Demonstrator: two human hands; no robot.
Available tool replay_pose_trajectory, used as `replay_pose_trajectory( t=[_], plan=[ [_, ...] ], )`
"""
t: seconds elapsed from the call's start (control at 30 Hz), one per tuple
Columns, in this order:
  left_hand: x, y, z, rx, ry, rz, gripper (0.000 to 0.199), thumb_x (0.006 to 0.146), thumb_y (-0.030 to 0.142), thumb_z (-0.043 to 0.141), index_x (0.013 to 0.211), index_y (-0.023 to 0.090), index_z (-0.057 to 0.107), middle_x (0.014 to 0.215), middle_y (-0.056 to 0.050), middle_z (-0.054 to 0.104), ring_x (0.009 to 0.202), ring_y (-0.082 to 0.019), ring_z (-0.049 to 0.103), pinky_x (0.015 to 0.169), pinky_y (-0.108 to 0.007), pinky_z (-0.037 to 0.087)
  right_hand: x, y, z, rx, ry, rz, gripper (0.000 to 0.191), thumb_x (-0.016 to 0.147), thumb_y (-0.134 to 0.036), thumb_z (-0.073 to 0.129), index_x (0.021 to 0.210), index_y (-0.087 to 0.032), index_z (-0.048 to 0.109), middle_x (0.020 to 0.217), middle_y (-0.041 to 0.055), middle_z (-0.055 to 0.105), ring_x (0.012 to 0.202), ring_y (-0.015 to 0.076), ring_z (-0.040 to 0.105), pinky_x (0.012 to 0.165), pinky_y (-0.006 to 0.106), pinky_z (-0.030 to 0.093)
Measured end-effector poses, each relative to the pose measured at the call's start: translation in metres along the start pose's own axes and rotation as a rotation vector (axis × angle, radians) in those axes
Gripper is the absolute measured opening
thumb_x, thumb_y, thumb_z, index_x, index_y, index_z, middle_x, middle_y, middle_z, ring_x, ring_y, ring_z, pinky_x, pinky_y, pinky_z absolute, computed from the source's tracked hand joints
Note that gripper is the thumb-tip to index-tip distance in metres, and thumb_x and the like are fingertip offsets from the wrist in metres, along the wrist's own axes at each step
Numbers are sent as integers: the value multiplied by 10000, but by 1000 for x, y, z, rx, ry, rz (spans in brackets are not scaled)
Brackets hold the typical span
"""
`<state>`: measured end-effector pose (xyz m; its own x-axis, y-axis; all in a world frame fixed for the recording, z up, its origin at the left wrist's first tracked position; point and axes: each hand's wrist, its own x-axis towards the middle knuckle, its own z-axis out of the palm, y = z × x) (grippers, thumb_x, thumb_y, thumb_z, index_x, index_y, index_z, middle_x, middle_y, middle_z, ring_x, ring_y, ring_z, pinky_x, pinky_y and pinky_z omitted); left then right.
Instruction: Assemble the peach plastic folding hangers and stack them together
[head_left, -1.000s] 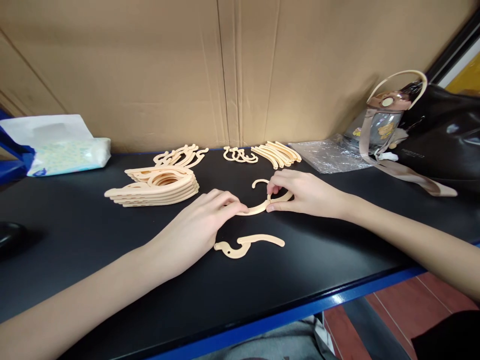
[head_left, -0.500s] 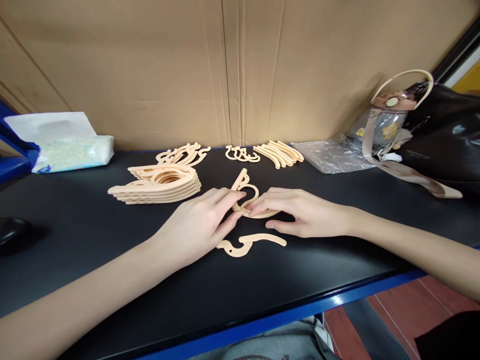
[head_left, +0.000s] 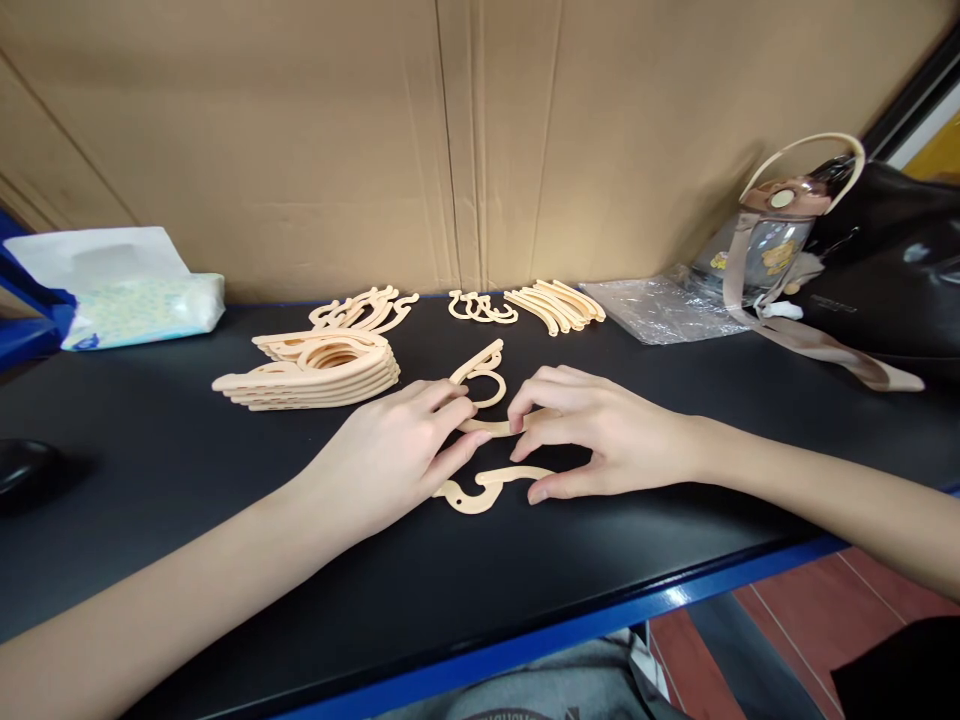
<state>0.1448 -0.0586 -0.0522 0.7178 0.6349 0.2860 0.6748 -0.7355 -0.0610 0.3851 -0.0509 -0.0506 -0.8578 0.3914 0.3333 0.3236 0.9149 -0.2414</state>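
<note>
A cream plastic folding hanger (head_left: 484, 357) with a ring-shaped middle lies on the black table between my hands. My left hand (head_left: 405, 435) has its thumb and fingers closed on the hanger's near left part, covering some of it. Just right of it hovers my right hand (head_left: 592, 430), fingers apart and curved, fingertips by the hanger's right arm; contact is hard to tell. Below them rest a curved cream piece with a small hole (head_left: 472, 502) and a slim cream arm (head_left: 517, 473), which meet at one end. My right thumb is beside the slim arm.
A stack of cream hangers (head_left: 322, 375) stands at left. Behind are curved pieces (head_left: 367, 308), small hooks (head_left: 484, 308) and slim arms (head_left: 559, 305). Tissues (head_left: 142, 300) and a mouse (head_left: 26, 470) are left; a plastic bag (head_left: 660, 310), bottle (head_left: 776, 245) and black bag (head_left: 892, 270) are right.
My right hand has lifted off the hanger's middle, and its fingers have spread, with the thumb lower. The hanger has turned slightly clockwise under my left hand.
</note>
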Motion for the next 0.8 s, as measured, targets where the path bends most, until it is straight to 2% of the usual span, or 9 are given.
replay_pose_trajectory(
  t=[0.13,0.27,0.33,0.43,0.53,0.63,0.73,0.8],
  plan=[
    [1,0,-2,53,-23,-63,368,999,355,336,890,148,621,876,-71,639,763,-228,633,596,-330,484,0,-5,-11,-30,-105,13,85,879,-222,643,913,-178,706,990,59,614,919,175,524,846,314,380],
    [0,-2,0,149,-2,-51,357,997,348,345,868,150,613,811,-58,623,722,-210,620,570,-310,449,-7,-10,-33,-124,-259,146,123,881,-220,626,784,-205,700,773,4,611,776,163,510,749,323,326],
    [-1,-1,0,226,36,-26,366,995,328,346,831,143,616,798,-69,627,714,-222,618,558,-325,443,-14,-10,-43,-148,-317,221,153,871,-228,627,732,-217,688,714,-11,604,743,163,510,716,327,314],
    [-1,6,-3,278,113,44,342,987,298,367,871,123,636,898,-104,658,820,-266,628,627,-370,478,-22,-11,-52,-171,-330,280,176,867,-273,643,699,-224,667,696,-19,602,711,162,514,695,330,314],
    [-1,18,-5,113,131,130,285,976,320,433,1022,121,632,1034,-97,662,973,-266,610,774,-389,500,-22,-16,-51,-158,-296,271,129,851,-342,683,800,-225,669,757,-17,609,744,167,534,716,325,330],
    [3,30,-3,-68,78,148,321,957,350,496,1170,125,578,1136,-88,641,1063,-246,581,898,-383,476,-17,-24,-44,-94,-318,233,201,817,-408,717,862,-220,663,814,-10,605,766,169,540,713,315,342],
    [13,36,2,-131,-14,107,309,957,311,498,1203,131,549,1117,-84,637,1027,-244,587,891,-391,472,-12,-31,-36,-57,-338,201,174,857,-354,677,786,-201,633,798,-8,602,745,159,534,720,317,343],
    [21,38,6,-143,-51,89,238,954,282,499,1122,136,583,1049,-75,635,982,-242,589,871,-390,471,-11,-33,-34,-48,-344,207,154,863,-269,647,736,-193,605,763,-8,602,729,158,532,725,322,344]
  ],
)
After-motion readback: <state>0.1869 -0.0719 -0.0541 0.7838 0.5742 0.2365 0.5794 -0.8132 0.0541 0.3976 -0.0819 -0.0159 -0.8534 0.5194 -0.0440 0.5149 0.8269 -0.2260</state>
